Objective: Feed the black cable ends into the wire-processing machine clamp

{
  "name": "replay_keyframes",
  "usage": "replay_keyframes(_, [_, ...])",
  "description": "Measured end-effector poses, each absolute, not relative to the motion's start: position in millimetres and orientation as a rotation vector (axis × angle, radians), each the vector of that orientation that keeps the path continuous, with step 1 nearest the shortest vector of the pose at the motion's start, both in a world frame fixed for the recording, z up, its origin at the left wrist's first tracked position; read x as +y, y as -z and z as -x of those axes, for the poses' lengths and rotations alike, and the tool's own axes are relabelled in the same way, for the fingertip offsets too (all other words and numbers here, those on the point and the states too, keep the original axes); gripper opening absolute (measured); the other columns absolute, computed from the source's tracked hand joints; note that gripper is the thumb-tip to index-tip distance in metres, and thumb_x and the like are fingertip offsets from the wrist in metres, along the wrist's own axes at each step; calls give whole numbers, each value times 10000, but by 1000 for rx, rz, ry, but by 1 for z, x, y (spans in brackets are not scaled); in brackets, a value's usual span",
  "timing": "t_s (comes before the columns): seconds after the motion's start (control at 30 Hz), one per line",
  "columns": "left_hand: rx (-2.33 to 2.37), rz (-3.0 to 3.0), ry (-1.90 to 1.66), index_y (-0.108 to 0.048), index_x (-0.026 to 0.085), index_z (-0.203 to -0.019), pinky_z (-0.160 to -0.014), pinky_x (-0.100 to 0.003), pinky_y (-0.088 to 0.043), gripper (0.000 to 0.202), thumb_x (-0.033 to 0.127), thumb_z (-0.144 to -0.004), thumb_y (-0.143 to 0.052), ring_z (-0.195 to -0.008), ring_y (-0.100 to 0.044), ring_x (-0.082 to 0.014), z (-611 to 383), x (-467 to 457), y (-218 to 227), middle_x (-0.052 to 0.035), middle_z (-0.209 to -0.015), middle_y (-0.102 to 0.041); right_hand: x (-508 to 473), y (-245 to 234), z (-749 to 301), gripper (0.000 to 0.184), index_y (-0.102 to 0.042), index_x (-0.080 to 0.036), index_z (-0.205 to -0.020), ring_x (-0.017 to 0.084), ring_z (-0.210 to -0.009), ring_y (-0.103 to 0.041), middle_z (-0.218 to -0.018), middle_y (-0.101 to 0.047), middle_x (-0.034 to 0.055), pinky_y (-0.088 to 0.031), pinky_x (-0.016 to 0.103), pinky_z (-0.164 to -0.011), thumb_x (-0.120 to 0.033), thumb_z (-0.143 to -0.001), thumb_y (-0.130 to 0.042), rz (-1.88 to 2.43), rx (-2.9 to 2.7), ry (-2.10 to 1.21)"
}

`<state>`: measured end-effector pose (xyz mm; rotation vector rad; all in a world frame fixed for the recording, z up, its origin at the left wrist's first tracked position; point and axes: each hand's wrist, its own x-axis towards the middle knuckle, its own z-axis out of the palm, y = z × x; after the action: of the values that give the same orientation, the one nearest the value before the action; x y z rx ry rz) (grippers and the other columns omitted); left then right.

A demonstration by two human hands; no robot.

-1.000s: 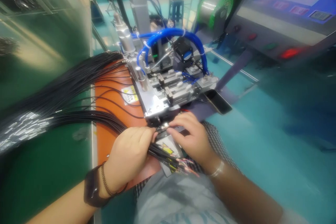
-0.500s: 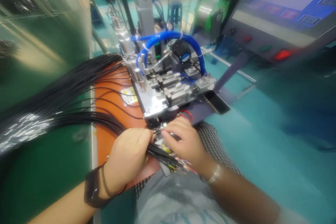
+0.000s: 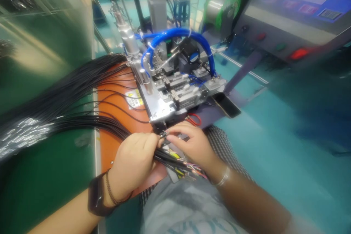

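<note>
My left hand (image 3: 135, 161) is wrapped round a bundle of black cables (image 3: 167, 158), whose stripped ends show coloured inner wires (image 3: 193, 170) to the right of the fist. Just in front of the machine's near edge, my right hand (image 3: 192, 142) pinches with thumb and forefinger at a small cable end (image 3: 163, 134) by my left thumb. Exactly what lies between those fingertips is too small and blurred to make out. The machine (image 3: 164, 111), with metal plates, clamps and a blue hose loop (image 3: 178, 33), stands directly beyond both hands.
More black cables (image 3: 63, 84) spread across the orange board (image 3: 109, 150) and off to the left. A phone (image 3: 226, 104) lies right of the machine. A control panel (image 3: 285, 33) with a screen and lit red button rises at upper right. Behind stands a green-rimmed wire spool (image 3: 219, 11).
My right fingertips have shifted slightly left, closer to my left thumb. The left hand keeps its grip on the cable bundle, and the view has moved a little.
</note>
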<state>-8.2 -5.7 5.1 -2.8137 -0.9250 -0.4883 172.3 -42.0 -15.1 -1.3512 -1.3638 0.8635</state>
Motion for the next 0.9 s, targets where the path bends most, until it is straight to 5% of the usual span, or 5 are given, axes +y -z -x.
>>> replay_keyframes(0.4, [-902, 2902, 459, -506, 192, -790, -586, -319, -354, 133, 61, -778, -487, -622, -465, -187, 8, -8, -1, -3, -661, -507, -36, 14, -176, 86, -642, -179, -680, 143, -701, -603, -713, -644, -1, -473, 263, -657, -193, -762, -665, 1388, -1299, -1039])
replay_keyframes(0.77, [-874, 3011, 342, -498, 134, -1209, -747, -337, -458, 532, -15, -702, -440, -904, -546, -212, 9, -6, 2, -79, -1076, -598, -37, 28, -175, 124, -632, -184, -661, 145, -684, -593, -700, -629, 7, -482, 269, -663, -229, -768, -676, 1330, -1193, -965])
replay_keyframes(0.9, [-844, 2948, 367, -467, 120, -1287, -767, -344, -470, 585, -47, -727, -436, -924, -542, -222, 9, 0, 4, -106, -1081, -586, -34, 28, -185, 117, -623, -179, -683, 139, -667, -584, -692, -635, -4, -469, 259, -632, -250, -755, -681, 1383, -1180, -1081])
